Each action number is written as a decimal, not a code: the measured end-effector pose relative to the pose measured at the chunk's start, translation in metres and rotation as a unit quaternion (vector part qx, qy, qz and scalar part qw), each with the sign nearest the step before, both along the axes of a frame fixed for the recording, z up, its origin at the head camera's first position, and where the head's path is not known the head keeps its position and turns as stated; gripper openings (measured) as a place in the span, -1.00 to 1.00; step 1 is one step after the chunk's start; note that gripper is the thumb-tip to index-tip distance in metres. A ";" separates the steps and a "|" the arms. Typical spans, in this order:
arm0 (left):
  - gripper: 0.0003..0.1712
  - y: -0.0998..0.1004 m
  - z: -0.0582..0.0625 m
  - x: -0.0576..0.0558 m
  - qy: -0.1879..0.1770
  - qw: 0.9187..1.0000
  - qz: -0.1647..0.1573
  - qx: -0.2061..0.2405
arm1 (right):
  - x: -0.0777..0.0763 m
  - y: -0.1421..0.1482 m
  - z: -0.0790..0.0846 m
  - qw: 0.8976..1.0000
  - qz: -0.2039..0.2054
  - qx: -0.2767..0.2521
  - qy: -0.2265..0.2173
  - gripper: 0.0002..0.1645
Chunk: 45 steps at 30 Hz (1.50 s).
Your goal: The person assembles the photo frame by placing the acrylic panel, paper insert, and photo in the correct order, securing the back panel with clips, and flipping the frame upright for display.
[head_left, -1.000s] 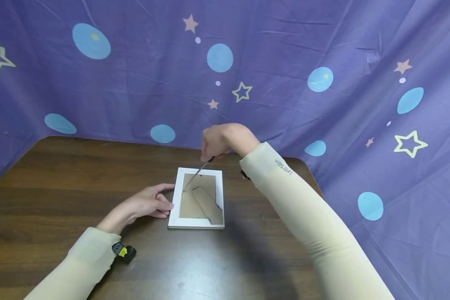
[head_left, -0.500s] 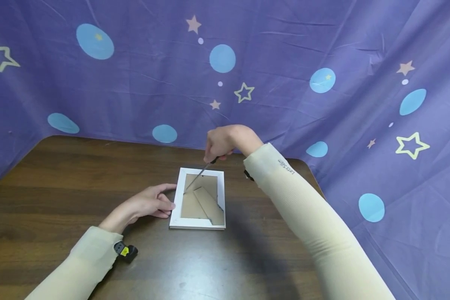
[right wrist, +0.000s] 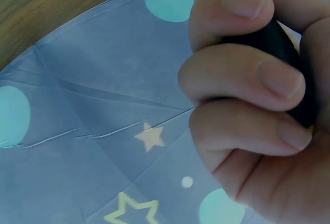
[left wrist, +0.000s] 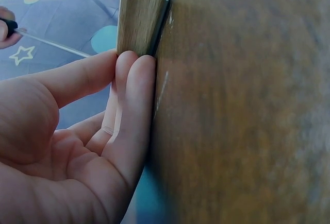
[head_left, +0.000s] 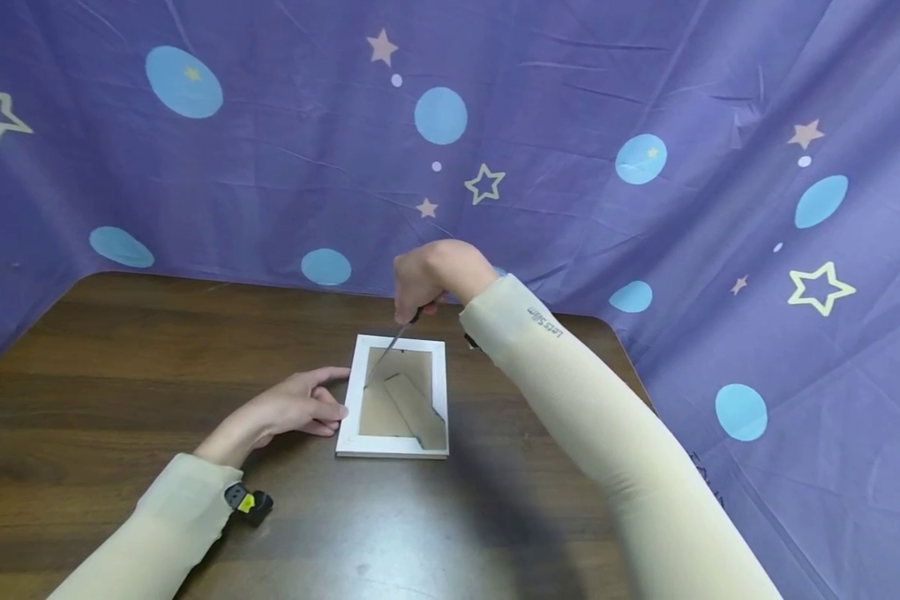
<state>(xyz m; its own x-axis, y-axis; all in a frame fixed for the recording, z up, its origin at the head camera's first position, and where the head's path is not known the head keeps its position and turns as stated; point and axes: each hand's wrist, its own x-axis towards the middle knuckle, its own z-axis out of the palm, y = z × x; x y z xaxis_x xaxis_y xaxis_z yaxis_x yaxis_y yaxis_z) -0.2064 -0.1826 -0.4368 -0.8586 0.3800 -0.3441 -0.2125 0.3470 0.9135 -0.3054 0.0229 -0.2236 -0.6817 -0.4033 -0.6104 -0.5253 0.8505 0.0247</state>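
A white-backed picture frame (head_left: 351, 408) lies face down on the table, its brown backing board (head_left: 378, 417) and folded stand (head_left: 414, 408) facing up. My left hand (head_left: 292, 406) rests at the frame's left side, thumb and fingertips touching the edge. In the left wrist view, the fingertips meet the wood-coloured side of the frame (left wrist: 139, 23). My right hand (head_left: 427, 279) grips the black handle (right wrist: 268, 41) of a screwdriver (head_left: 392, 347) above the frame's far end. Its thin shaft slants down to the left inner edge of the frame, tip right at the backing's border.
The brown wooden table (head_left: 157, 358) carries the frame near its middle. Behind and to the right hangs a purple curtain (head_left: 555, 108) with stars and blue spots, close beyond the far table edge. A black wrist device (head_left: 249, 502) sits at the left cuff.
My right hand and forearm have shifted slightly left, and the screwdriver leans more steeply with its tip still at the left inner edge. The frame and left hand stay in place.
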 end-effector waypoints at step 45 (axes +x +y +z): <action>-0.06 0.002 0.000 -0.002 0.000 1.000 0.006 -0.011 | 0.036 0.055 -0.034 0.993 0.051 -0.107 0.001 -0.71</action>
